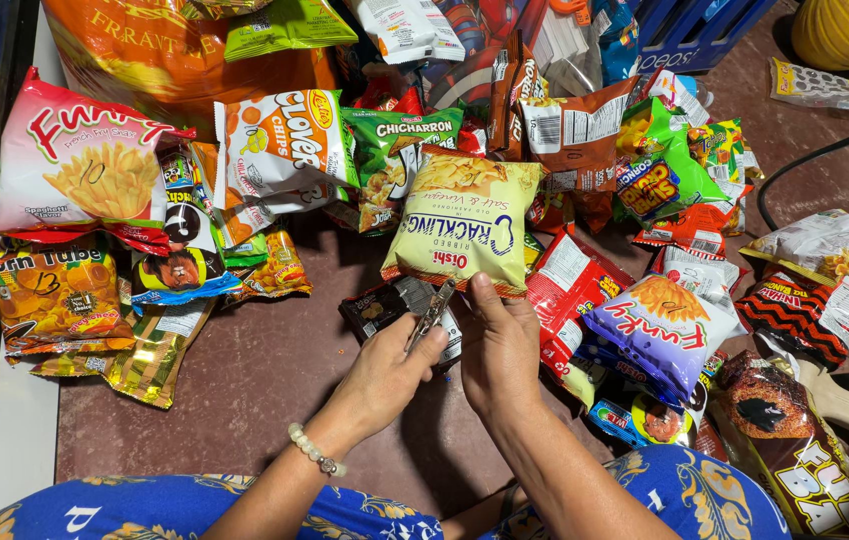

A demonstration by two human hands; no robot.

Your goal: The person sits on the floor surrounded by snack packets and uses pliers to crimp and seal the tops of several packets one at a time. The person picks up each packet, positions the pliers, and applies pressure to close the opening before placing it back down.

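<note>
The left hand (385, 375) grips a small metal stapler (432, 312), nose toward the bag edge. The right hand (498, 345) pinches the lower edge of a pale yellow chip bag (465, 220), steadying it just beyond both hands. Snack packets (275, 150) lie spread farther out across the brown surface (255, 380).

One head-worn camera looks steeply down, close over the person's lap, facing the floor (275, 370) ahead.
</note>
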